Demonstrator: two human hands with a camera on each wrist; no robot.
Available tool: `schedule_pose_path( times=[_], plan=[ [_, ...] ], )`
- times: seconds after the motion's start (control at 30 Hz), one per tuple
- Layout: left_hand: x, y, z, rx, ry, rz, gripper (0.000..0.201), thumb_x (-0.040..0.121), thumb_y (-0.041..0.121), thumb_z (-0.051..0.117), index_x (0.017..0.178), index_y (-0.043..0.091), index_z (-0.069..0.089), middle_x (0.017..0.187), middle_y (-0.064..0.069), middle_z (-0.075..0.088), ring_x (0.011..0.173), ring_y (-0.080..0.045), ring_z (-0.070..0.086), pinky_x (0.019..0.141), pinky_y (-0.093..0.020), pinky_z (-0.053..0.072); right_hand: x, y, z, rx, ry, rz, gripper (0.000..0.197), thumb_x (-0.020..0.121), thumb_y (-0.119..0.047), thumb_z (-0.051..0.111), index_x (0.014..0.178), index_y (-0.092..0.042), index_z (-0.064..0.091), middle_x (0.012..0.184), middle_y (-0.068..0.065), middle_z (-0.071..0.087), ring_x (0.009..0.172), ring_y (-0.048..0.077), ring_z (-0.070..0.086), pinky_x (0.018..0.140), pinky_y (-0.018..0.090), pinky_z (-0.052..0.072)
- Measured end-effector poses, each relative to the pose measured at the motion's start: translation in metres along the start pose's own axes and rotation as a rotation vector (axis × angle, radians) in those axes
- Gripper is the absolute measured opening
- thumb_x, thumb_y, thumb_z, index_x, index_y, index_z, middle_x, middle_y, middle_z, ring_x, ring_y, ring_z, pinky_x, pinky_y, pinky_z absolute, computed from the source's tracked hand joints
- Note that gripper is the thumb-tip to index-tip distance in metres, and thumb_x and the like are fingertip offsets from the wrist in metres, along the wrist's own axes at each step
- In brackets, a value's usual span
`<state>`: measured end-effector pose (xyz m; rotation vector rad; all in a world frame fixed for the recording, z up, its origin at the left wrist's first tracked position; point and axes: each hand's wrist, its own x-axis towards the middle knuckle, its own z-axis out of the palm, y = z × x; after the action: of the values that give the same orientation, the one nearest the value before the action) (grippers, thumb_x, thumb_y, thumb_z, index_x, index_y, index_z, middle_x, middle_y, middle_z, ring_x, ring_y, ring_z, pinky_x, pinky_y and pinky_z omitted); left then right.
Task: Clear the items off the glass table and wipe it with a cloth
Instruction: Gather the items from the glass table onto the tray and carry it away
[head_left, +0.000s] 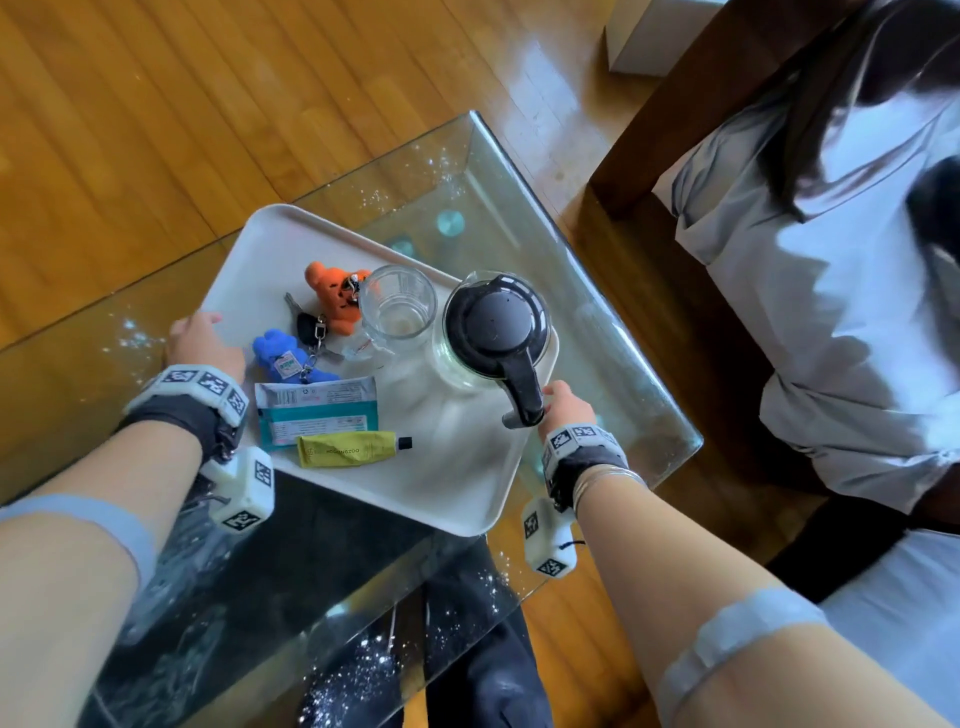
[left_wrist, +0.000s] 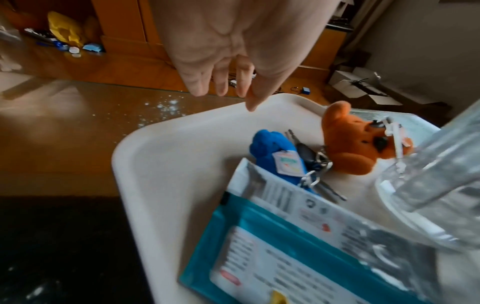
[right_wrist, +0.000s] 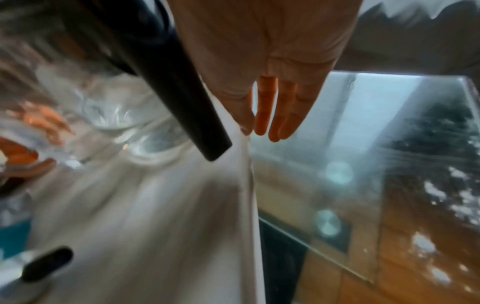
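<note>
Head view: both hands reach for a loaded tray (head_left: 467, 499).
Left hand (head_left: 205, 345) and right hand (head_left: 563, 408), fingers straight, gripping nothing; an uneven lift could topple the glass kettle (head_left: 493, 327) and tumbler (head_left: 399, 304).

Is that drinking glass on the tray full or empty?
Empty: the upright glass shows its bare bottom, with no liquid visible, on the tray.
</note>
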<state>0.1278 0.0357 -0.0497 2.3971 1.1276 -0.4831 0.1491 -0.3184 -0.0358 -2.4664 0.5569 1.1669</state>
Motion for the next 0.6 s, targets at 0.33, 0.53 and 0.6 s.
schedule_pose_path(
  times=[0.33, 0.53, 0.6],
  plan=[
    [0.041, -0.051, 0.019, 0.221, 0.065, 0.020, 0.031, 0.084, -0.008, 0.045, 0.111, -0.003, 0.057, 0.107, -0.032, 0.059, 0.103, -0.047, 0.056, 0.085, -0.049, 0.047, 0.027, 0.002, 0.033, 0.073, 0.138, 0.112, 0.029, 0.077, -0.022, 0.065, 0.102, -0.009, 0.058, 0.066, -0.003, 0.058, 0.055, 0.017, 0.048, 0.046, 0.022, 0.032],
    [0.054, -0.042, 0.007, 0.290, -0.103, -0.089, 0.018, 0.082, -0.011, 0.052, 0.098, -0.009, 0.060, 0.098, -0.031, 0.062, 0.098, -0.044, 0.060, 0.080, -0.047, 0.051, 0.029, 0.004, 0.034, 0.146, 0.190, 0.066, 0.022, 0.084, -0.017, 0.052, 0.106, -0.013, 0.052, 0.077, 0.000, 0.070, 0.081, 0.027, 0.062, 0.065, 0.028, 0.046],
    [0.047, -0.041, 0.003, 0.352, -0.114, -0.086, 0.014, 0.081, -0.011, 0.054, 0.093, -0.009, 0.061, 0.088, -0.029, 0.061, 0.093, -0.043, 0.061, 0.076, -0.046, 0.053, 0.029, 0.003, 0.030, 0.152, 0.200, 0.055, 0.021, 0.084, -0.014, 0.049, 0.105, -0.014, 0.052, 0.064, -0.005, 0.064, 0.080, 0.027, 0.062, 0.067, 0.029, 0.049]
  ],
)
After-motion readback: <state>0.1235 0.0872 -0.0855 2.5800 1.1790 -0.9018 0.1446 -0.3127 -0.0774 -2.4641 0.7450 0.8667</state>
